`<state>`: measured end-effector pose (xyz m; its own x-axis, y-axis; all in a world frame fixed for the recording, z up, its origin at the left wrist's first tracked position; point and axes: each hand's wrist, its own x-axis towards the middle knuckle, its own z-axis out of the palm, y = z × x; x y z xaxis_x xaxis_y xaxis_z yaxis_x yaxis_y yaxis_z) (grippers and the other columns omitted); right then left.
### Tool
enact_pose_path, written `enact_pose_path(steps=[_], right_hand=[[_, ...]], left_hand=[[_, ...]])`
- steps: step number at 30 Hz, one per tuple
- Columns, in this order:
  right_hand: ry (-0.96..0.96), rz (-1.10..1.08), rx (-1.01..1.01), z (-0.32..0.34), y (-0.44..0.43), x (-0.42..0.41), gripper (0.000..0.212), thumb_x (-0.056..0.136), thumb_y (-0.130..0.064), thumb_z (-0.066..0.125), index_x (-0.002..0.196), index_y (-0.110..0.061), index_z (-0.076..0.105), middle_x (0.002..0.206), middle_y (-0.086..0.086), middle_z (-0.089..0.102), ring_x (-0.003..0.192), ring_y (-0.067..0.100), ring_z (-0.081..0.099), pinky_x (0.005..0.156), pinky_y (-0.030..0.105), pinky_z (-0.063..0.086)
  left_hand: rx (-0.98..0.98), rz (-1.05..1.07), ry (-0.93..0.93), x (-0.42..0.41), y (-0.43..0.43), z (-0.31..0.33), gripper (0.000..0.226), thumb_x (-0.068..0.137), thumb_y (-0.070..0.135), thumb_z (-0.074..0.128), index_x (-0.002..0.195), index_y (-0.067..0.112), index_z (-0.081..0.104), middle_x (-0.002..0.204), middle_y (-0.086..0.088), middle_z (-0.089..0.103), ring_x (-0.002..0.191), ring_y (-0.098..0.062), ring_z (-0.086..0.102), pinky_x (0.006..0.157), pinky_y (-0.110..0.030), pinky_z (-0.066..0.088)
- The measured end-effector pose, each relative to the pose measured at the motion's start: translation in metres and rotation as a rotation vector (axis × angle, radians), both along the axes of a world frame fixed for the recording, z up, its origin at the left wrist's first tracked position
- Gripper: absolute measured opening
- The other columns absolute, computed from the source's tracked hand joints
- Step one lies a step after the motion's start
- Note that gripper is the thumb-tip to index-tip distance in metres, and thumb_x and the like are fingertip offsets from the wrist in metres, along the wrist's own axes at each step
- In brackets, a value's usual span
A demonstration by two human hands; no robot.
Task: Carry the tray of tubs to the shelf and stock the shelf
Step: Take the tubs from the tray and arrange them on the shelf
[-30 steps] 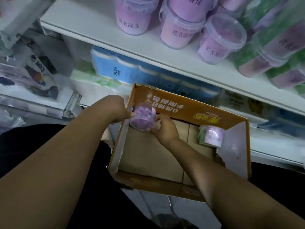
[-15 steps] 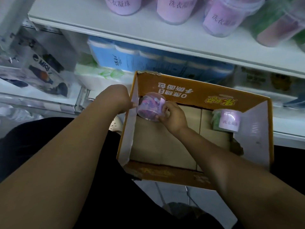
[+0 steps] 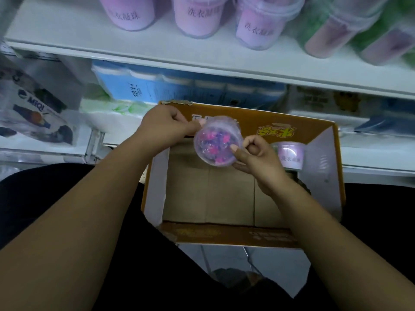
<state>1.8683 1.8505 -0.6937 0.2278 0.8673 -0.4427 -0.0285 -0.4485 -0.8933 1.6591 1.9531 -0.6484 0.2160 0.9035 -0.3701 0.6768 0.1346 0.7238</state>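
A clear tub of pink and purple beads (image 3: 216, 143) is held above the cardboard tray (image 3: 323, 176), its lid facing me. My left hand (image 3: 165, 126) pinches its upper left rim. My right hand (image 3: 253, 157) grips its lower right side with curled fingers. One more tub with a lilac label (image 3: 289, 154) lies on its side in the tray's far right corner. The white shelf (image 3: 157, 55) above carries several lilac and green tubs (image 3: 196, 16).
The tray rests on my lap against the shelving. Blue and green tissue packs (image 3: 139, 88) fill the lower shelf behind it. A printed package (image 3: 36, 108) lies on the left. Grey floor shows below the tray.
Both hands lifted the bead tub up out of the tray's far left corner and turned its lid toward me. The view tilted slightly downward.
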Motion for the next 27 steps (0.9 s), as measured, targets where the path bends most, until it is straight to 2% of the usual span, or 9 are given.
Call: enact_pose_path(steps=[4, 7, 9, 12, 15, 18, 21, 23, 27], right_hand=[[0.193, -0.083, -0.041, 0.046, 0.004, 0.012, 0.017, 0.093, -0.015, 0.067, 0.094, -0.013, 0.050, 0.108, 0.013, 0.074, 0.096, 0.026, 0.074, 0.084, 0.044, 0.060], [0.261, -0.060, -0.040, 0.073, 0.000, 0.018, 0.029, 0.093, -0.017, 0.066, 0.117, -0.006, 0.054, 0.112, 0.014, 0.073, 0.099, 0.027, 0.073, 0.082, 0.039, 0.060], [0.267, -0.065, -0.036, 0.086, -0.007, 0.020, 0.038, 0.093, -0.016, 0.066, 0.125, -0.003, 0.052, 0.110, 0.012, 0.074, 0.100, 0.026, 0.073, 0.081, 0.038, 0.061], [0.146, -0.082, -0.017, 0.095, -0.015, 0.024, 0.037, 0.091, -0.021, 0.069, 0.119, -0.002, 0.054, 0.108, 0.009, 0.075, 0.099, 0.024, 0.073, 0.088, 0.046, 0.059], [-0.180, -0.105, 0.162, 0.099, -0.021, 0.029, 0.046, 0.086, -0.024, 0.075, 0.126, -0.012, 0.055, 0.125, 0.004, 0.067, 0.109, 0.016, 0.069, 0.091, 0.039, 0.058], [-0.381, 0.041, 0.332, 0.107, -0.023, 0.031, 0.060, 0.078, -0.035, 0.080, 0.133, -0.030, 0.057, 0.150, -0.006, 0.045, 0.130, 0.006, 0.052, 0.104, 0.035, 0.049], [-0.432, 0.232, 0.358, 0.113, -0.020, 0.026, 0.059, 0.070, -0.043, 0.080, 0.126, -0.029, 0.066, 0.160, -0.007, 0.031, 0.143, 0.001, 0.034, 0.116, 0.036, 0.037], [-0.463, 0.265, 0.378, 0.115, -0.017, 0.022, 0.057, 0.070, -0.041, 0.082, 0.124, -0.025, 0.069, 0.157, -0.005, 0.037, 0.142, 0.002, 0.036, 0.115, 0.039, 0.039], [-0.372, 0.140, 0.356, 0.123, -0.010, 0.016, 0.050, 0.072, -0.019, 0.084, 0.120, -0.014, 0.071, 0.138, -0.002, 0.060, 0.123, 0.008, 0.059, 0.102, 0.037, 0.052]], left_hand=[[-0.254, -0.102, -0.179, 0.016, -0.003, 0.007, 0.069, 0.068, 0.067, 0.077, 0.123, 0.026, 0.064, 0.115, 0.009, 0.068, 0.105, -0.006, 0.062, 0.081, -0.023, 0.050], [-0.303, -0.191, -0.355, 0.023, -0.005, 0.011, 0.065, 0.072, 0.059, 0.080, 0.128, 0.033, 0.061, 0.118, 0.010, 0.071, 0.111, -0.010, 0.066, 0.097, -0.039, 0.053], [-0.271, -0.196, -0.459, 0.026, -0.006, 0.017, 0.060, 0.073, 0.049, 0.084, 0.127, 0.029, 0.064, 0.116, 0.007, 0.073, 0.109, -0.012, 0.069, 0.098, -0.041, 0.054], [-0.261, -0.101, -0.508, 0.032, -0.006, 0.024, 0.057, 0.071, 0.048, 0.085, 0.119, 0.022, 0.069, 0.110, 0.003, 0.076, 0.102, -0.015, 0.073, 0.095, -0.040, 0.056], [-0.336, -0.007, -0.505, 0.037, -0.010, 0.027, 0.053, 0.075, 0.054, 0.077, 0.113, 0.017, 0.071, 0.102, -0.003, 0.078, 0.098, -0.022, 0.074, 0.096, -0.046, 0.056], [-0.407, 0.027, -0.520, 0.037, -0.012, 0.033, 0.051, 0.083, 0.056, 0.069, 0.118, 0.018, 0.066, 0.107, -0.008, 0.076, 0.096, -0.027, 0.075, 0.090, -0.045, 0.059], [-0.471, 0.025, -0.557, 0.035, -0.014, 0.041, 0.047, 0.087, 0.057, 0.062, 0.114, 0.019, 0.066, 0.108, -0.013, 0.073, 0.088, -0.029, 0.073, 0.069, -0.034, 0.059], [-0.502, 0.002, -0.581, 0.034, -0.016, 0.048, 0.044, 0.088, 0.059, 0.056, 0.108, 0.020, 0.067, 0.096, -0.010, 0.071, 0.075, -0.024, 0.069, 0.058, -0.027, 0.050], [-0.446, -0.066, -0.561, 0.030, -0.019, 0.056, 0.049, 0.088, 0.067, 0.049, 0.109, 0.026, 0.067, 0.082, 0.005, 0.072, 0.061, -0.011, 0.065, 0.053, -0.026, 0.038]])
